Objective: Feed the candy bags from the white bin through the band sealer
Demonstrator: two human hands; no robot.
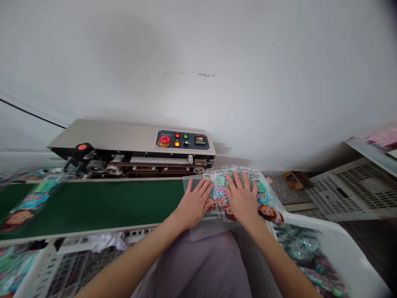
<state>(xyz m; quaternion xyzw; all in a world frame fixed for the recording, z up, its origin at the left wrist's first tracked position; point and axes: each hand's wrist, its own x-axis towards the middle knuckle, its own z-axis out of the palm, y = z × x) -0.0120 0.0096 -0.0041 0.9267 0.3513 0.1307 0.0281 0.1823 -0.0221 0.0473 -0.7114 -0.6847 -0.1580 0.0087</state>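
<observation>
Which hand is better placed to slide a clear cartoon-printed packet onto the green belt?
Probably the left hand, resting on clear cartoon-printed plastic packets nearer the bare part of the green belt; the right hand lies farther.

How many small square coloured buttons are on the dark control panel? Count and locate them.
3: a square red button, the group's upper left; a square green button, to its right; a square orange button, below the red. None seems hidden.
</observation>
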